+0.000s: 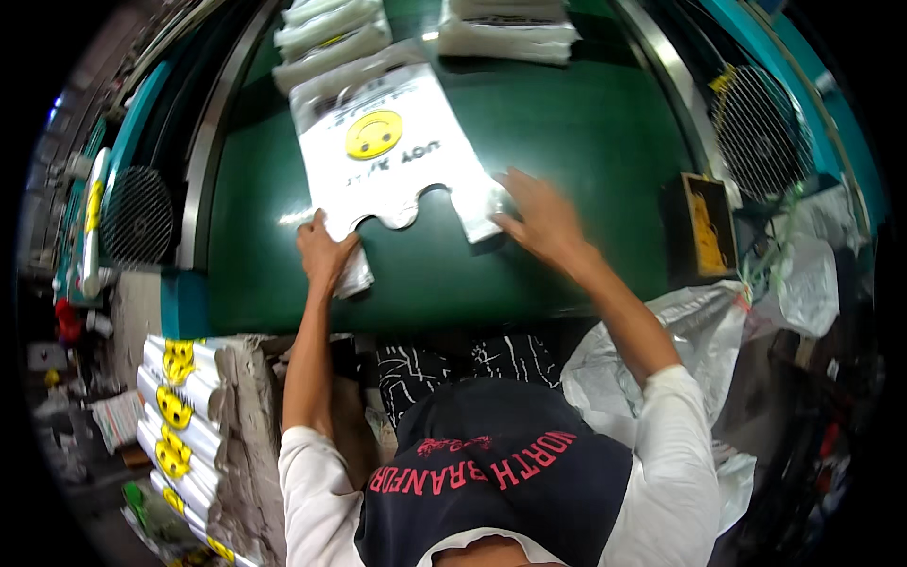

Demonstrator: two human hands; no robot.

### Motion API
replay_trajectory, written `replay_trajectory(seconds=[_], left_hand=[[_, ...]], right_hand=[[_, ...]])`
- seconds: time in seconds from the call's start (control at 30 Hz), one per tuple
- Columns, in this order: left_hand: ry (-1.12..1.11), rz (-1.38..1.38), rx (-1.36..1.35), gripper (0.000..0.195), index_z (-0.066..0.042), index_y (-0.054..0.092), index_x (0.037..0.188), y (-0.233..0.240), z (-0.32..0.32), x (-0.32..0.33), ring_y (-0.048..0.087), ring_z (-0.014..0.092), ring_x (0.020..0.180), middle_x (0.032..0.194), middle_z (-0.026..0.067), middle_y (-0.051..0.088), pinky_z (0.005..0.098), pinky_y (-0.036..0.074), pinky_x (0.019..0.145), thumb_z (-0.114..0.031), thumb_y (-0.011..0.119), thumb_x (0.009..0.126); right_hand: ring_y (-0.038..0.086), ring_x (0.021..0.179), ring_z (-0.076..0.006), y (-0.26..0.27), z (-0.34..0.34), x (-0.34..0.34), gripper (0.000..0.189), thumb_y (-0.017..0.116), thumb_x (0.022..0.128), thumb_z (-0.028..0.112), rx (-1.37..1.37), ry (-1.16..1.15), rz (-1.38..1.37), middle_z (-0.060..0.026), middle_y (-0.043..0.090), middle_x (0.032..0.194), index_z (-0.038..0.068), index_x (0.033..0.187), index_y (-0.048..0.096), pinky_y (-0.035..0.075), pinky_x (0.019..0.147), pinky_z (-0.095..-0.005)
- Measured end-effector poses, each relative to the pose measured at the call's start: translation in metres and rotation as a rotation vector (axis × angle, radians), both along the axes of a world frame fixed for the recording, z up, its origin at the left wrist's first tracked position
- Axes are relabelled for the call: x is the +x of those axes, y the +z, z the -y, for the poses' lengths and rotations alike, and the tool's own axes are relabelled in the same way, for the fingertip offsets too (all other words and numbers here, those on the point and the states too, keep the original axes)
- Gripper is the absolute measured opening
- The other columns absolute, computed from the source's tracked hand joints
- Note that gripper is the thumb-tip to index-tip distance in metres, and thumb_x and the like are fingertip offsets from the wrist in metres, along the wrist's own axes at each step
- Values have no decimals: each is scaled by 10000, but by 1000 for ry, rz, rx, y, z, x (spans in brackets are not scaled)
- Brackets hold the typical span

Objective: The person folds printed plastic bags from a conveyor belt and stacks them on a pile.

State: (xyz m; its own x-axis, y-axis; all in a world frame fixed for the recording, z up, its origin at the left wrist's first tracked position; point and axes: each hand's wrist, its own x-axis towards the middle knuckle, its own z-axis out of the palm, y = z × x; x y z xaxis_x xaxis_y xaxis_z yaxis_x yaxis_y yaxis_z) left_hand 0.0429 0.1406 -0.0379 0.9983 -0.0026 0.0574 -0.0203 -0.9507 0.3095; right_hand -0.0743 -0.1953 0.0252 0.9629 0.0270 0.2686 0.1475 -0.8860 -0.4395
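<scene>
A stack of white plastic T-shirt bags (397, 163) with a yellow smiley print lies slightly tilted on the green belt (581, 142), handles towards me. My left hand (324, 248) grips the left handle, thumb and fingers around it. At the right handle's outer edge is my right hand (542, 216), slightly blurred, fingers apart and fingertips touching or nearly touching the plastic. Beyond the bags, more piles of folded bags (329, 39) stand at the far left, and another pile (506, 32) stands at the far centre.
Metal rails (212, 142) border the belt, with fan guards (762, 135) on both sides. An open box (708, 227) holds something yellow at the right edge. Rolled or folded smiley bags (177, 411) are piled low left. A translucent plastic sack (701, 333) hangs low right.
</scene>
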Motion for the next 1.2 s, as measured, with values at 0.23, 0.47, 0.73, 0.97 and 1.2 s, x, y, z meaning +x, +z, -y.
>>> replay_trajectory(seconds=[0.23,0.47,0.73,0.97,1.2], left_hand=[[53,8,-174,796,-3,426,1314,10,-3,-5,531,385,1013,1119,234,479,418,464,863,-370,742,682],[-174,-27,-187,663,39,473,1257,6,-34,-59,538,388,978,1072,216,516,420,469,850,-259,707,712],[-269,161,17,504,-60,551,1199,94,3,-60,566,351,898,1007,180,520,434,510,692,-207,674,732],[-338,-388,-500,609,34,492,1259,38,-17,-122,617,301,1044,1121,262,608,347,483,874,-164,716,729],[-154,-861,-1034,529,-2,470,1268,47,46,-36,573,137,842,933,77,649,257,447,694,-431,347,984]], right_hand=[[476,1012,-353,-55,-69,95,503,686,762,277,-136,-143,-121,-232,478,1152,22,1156,507,482,727,-469],[516,985,-375,-43,-73,6,352,656,754,236,-144,-136,-131,-221,534,1050,2,994,548,498,722,-469],[605,940,-331,-13,-24,26,383,626,745,310,211,-146,-328,-209,626,1002,9,979,598,470,818,-401],[614,766,-178,-43,3,-30,509,723,755,148,705,-67,-254,-129,638,942,-36,1179,509,498,674,-292],[625,758,-167,8,-53,35,417,614,882,238,885,150,-769,-153,645,954,-21,1194,520,511,653,-299]])
